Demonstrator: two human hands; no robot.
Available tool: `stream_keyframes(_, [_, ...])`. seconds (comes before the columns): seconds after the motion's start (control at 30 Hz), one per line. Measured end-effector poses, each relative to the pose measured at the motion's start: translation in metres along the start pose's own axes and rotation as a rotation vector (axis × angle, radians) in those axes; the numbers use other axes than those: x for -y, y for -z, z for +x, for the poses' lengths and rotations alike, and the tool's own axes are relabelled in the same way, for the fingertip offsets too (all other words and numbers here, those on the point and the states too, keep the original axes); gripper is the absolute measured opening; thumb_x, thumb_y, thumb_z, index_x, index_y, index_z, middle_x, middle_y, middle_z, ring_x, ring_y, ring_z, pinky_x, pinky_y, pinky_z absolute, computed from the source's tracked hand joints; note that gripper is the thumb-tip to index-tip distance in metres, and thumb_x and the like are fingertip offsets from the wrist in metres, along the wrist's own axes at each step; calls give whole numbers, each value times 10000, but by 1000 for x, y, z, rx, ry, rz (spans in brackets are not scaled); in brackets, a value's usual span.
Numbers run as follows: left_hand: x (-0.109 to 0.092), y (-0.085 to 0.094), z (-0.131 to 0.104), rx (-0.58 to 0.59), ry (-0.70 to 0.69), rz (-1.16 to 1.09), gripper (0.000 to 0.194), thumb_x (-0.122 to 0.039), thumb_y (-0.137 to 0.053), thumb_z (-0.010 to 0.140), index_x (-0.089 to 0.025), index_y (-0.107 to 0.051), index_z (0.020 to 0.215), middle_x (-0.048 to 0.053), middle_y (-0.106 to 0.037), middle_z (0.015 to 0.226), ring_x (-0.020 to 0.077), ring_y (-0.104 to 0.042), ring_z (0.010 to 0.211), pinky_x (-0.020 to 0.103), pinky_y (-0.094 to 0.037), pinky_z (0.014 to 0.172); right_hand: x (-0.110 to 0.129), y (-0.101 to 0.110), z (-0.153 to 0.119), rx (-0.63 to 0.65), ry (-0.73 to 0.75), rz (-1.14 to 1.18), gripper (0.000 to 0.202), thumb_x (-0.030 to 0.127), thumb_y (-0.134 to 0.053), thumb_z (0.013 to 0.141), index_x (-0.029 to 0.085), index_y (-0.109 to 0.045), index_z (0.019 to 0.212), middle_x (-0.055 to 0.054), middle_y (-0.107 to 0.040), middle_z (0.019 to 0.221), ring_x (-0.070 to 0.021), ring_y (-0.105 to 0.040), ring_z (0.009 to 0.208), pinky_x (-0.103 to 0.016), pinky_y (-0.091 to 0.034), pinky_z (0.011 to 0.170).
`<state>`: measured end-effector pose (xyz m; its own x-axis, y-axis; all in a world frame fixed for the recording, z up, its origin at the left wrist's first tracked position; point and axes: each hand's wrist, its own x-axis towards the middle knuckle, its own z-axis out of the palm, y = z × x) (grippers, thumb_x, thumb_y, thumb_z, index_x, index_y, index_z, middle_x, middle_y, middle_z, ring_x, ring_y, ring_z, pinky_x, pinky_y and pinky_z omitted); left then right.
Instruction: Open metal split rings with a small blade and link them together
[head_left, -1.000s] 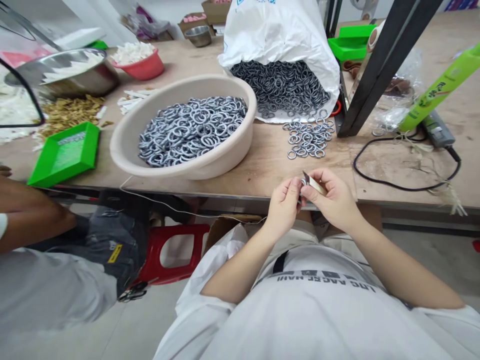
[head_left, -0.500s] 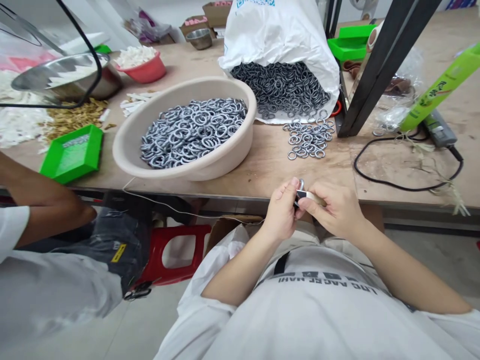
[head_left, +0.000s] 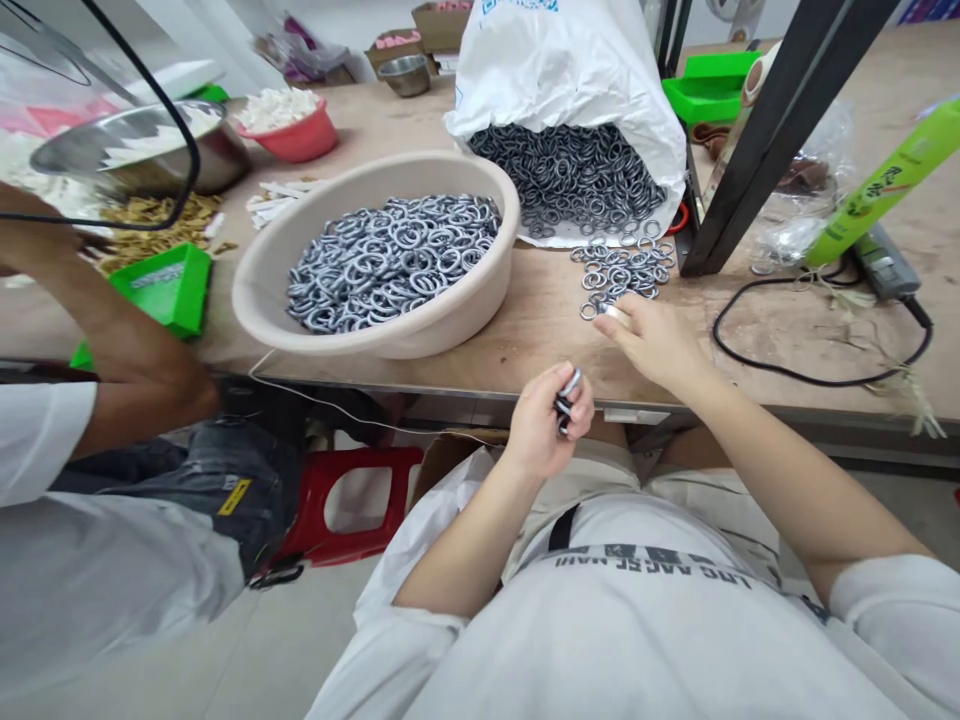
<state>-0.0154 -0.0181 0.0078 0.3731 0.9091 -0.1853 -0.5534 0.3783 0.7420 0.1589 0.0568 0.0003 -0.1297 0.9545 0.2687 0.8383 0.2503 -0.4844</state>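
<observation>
My left hand is closed around several dark grey metal rings, just in front of the table edge. To its right, my right hand reaches over the table, its fingertips at the near side of a loose pile of metal rings. A white band shows at its index finger; whether it is wrapped round the finger or held, I cannot tell. Those fingers are bent together, and what lies between them is hidden. Behind the pile, a white sack lies with its mouth open, full of rings.
A large beige basin of rings stands left of the sack. A black metal post rises at the right, near a black cable. At the left, a co-worker's arm reaches over a green tray. A red stool stands below.
My hands were together at the table edge and have parted. The right hand moved forward to the loose rings; the left shifted slightly left, keeping rings in it. The co-worker's arm moved up over the tray.
</observation>
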Motion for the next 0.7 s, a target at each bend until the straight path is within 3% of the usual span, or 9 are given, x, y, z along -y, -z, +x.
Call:
stream_keyframes(0.1, [-7, 11, 5, -55, -36, -38, 385, -441, -641, 805, -181, -414, 633, -31, -466, 555, 53, -372, 418, 179, -217, 388, 12, -8, 27, 100, 54, -206, 295, 416, -608, 913, 184, -675, 1083, -135, -705, 1096, -263, -637, 893, -317, -373, 681])
stream_keyframes(0.2, [-11, 19, 11, -185, -111, 53, 467, -526, -647, 807, -184, -390, 621, -24, -519, 577, 52, -383, 412, 183, -207, 389, 17, -15, 40, 180, 10, -286, 251, 326, -569, 926, 145, -696, 1046, -185, -688, 1132, -285, -642, 935, -343, -395, 718])
stream_keyframes(0.27, [-10, 23, 16, -277, -183, 169, 492, -553, -679, 800, -183, -404, 629, -23, -546, 581, 46, -377, 411, 182, -212, 396, 15, -14, 37, 176, 30, -176, 231, 312, -538, 938, 148, -694, 982, -163, -699, 1051, -262, -635, 884, -337, -394, 705])
stream_keyframes(0.37, [-7, 27, 22, -329, -290, 371, 462, -542, -724, 782, -174, -475, 654, -15, -580, 579, 46, -391, 439, 181, -272, 437, 13, 0, 17, 240, 66, 215, 264, 373, -510, 953, 176, -657, 857, -61, -675, 829, -193, -584, 738, -299, -381, 643])
stream_keyframes(0.47, [-3, 27, 26, -257, -334, 540, 373, -506, -728, 797, -177, -554, 777, -11, -611, 612, 66, -460, 496, 184, -335, 496, 18, 21, -9, 321, 23, 494, 288, 416, -538, 934, 181, -637, 800, -12, -625, 740, -154, -517, 665, -279, -367, 611])
stream_keyframes(0.6, [0, 22, 26, -102, -293, 691, 335, -482, -641, 880, -205, -577, 1057, -33, -595, 639, 97, -506, 555, 201, -375, 532, 25, 35, -27, 283, -26, 542, 254, 376, -560, 923, 177, -620, 777, -1, -590, 731, -141, -475, 671, -280, -362, 633])
stream_keyframes(0.7, [2, 17, 23, -50, -295, 858, 319, -490, -599, 906, -171, -616, 893, -19, -575, 649, 93, -480, 592, 212, -378, 572, 28, 30, -32, 235, -82, 570, 274, 380, -533, 941, 185, -565, 751, 9, -540, 712, -135, -460, 677, -277, -373, 639])
